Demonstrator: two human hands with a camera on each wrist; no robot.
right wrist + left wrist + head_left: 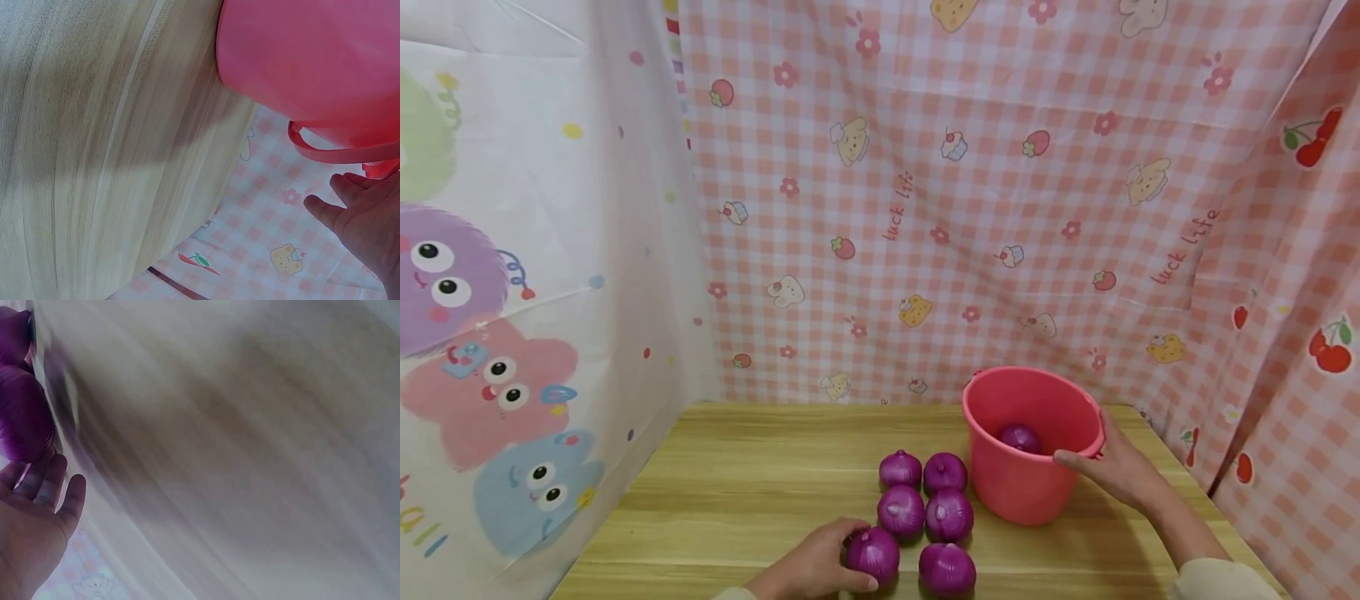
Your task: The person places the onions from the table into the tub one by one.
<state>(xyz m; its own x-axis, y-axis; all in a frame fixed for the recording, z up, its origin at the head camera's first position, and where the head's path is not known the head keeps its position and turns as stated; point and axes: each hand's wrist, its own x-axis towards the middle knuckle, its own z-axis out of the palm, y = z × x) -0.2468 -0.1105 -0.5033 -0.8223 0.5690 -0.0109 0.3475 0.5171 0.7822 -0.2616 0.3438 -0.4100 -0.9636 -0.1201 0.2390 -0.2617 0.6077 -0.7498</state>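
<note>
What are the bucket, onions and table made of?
Bucket: probably smooth plastic, softly shiny, with even pink color. Onions: glossy, with pale streaks; real or plastic, can't tell. Table: satin, perhaps wood or wood print, showing streaky grain.

A: What's carrying everything?

B: A table (pixel 737 467) with a yellowish wood-grain top, across the lower middle of the head view.

A: And on it?

B: A pink bucket (pixel 1022 487), upright, in the lower right. Just left of it, at bottom centre, purple onions (pixel 901 512) line up in two columns of three.

A: Packed tight?

B: The upper four cluster; the bottom right onion (pixel 947 572) sits slightly apart. Whether the bottom left onion (pixel 876 557) fully rests there, I can't tell.
</note>
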